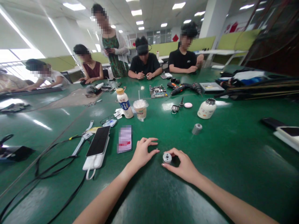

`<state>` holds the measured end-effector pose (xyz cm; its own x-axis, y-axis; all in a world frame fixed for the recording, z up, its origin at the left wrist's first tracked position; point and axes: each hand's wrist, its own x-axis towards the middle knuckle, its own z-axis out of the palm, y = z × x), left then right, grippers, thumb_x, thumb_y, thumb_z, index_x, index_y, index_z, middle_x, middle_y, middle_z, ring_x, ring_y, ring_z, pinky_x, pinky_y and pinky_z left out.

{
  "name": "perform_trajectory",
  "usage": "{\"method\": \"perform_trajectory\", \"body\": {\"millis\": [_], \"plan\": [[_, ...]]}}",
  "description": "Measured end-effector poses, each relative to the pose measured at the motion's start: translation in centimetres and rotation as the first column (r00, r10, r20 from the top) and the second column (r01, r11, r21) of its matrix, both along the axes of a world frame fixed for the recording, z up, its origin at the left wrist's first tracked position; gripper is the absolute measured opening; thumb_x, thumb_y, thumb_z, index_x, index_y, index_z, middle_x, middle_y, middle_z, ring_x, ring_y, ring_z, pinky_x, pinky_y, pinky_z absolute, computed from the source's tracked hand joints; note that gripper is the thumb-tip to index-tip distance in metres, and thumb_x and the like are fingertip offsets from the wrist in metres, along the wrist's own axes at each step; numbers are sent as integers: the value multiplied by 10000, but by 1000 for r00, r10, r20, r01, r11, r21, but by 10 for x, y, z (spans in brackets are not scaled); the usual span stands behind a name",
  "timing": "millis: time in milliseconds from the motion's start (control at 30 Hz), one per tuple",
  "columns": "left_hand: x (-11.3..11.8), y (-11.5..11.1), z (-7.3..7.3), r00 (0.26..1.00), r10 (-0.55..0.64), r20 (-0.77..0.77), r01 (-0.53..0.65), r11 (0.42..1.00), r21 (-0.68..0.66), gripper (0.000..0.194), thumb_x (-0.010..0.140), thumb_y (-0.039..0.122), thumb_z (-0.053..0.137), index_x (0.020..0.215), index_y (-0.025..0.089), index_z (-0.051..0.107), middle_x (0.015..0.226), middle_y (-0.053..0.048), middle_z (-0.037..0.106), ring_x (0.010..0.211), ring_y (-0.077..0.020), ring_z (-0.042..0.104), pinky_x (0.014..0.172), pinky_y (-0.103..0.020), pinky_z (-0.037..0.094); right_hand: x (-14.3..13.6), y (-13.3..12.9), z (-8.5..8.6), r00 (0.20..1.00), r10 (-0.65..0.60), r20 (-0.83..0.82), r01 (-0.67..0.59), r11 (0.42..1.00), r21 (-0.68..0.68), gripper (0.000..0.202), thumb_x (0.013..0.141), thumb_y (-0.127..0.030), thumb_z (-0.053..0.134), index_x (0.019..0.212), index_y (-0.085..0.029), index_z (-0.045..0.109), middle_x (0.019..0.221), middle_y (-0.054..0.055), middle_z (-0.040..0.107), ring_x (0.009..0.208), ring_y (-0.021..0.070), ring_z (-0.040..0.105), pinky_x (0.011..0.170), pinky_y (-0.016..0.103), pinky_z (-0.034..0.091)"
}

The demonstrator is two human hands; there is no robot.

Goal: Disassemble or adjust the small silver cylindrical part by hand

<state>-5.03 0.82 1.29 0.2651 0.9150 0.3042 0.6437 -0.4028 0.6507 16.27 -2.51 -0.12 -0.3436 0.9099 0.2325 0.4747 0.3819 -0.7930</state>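
My right hand [183, 165] has its thumb and fingers around a small silver metal cylinder [167, 158] standing on the green table [221, 161]. Two dark holes show in the cylinder's round top. Just left of it is my left hand [143, 151], its thumb and fingers apart, with a tiny ring-like item [157, 149] by the thumb tip; whether the thumb touches it is hard to tell. A second silver cylinder [197, 129] stands farther back on the right. A lit phone [124, 139] lies left of my left hand.
Behind my hands stand a milk bottle [125, 104], a lidded cup [140, 109] and a cream flask [206, 109]. A dark phone on a white power bank [95, 158] and black cables lie left. Farther back are a circuit board [158, 91], power drills and several people.
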Motion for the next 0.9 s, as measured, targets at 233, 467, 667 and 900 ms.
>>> {"method": "perform_trajectory", "body": {"millis": [233, 467, 667, 900], "plan": [[14, -10, 7, 989, 36, 144, -36, 999, -4, 323, 821, 230, 743, 1106, 239, 593, 887, 0, 794, 915, -224, 711, 928, -388, 436, 1, 1, -2, 1000, 8, -9, -8, 1000, 4, 257, 753, -327, 763, 944, -252, 609, 884, -9, 684, 847, 211, 621, 766, 321, 461], [30, -30, 30, 947, -84, 309, 99, 995, -33, 308, 797, 200, 761, 1059, 226, 601, 920, -18, 779, 916, -212, 719, 916, -339, 469, 0, 0, -1, 1000, 18, -14, -18, 1000, 17, 226, 765, -324, 752, 927, -253, 612, 869, -18, 683, 838, 206, 628, 757, 313, 460], [28, -32, 37, 972, -107, 211, 115, 993, -23, 267, 790, 192, 763, 1015, 236, 628, 989, -16, 760, 900, -209, 698, 888, -350, 458, 0, -1, 2, 1000, 19, -18, -18, 1000, 15, 227, 763, -318, 750, 942, -256, 624, 882, -18, 692, 845, 205, 635, 763, 314, 464], [30, -40, 42, 984, -159, 86, 154, 986, 66, 246, 819, 131, 667, 1032, 252, 649, 1136, -24, 703, 1041, -225, 615, 918, -361, 435, -1, -1, 1, 1000, 13, -25, -12, 1000, 14, 227, 757, -248, 732, 954, -250, 621, 897, -3, 695, 846, 214, 628, 766, 332, 467]]}}
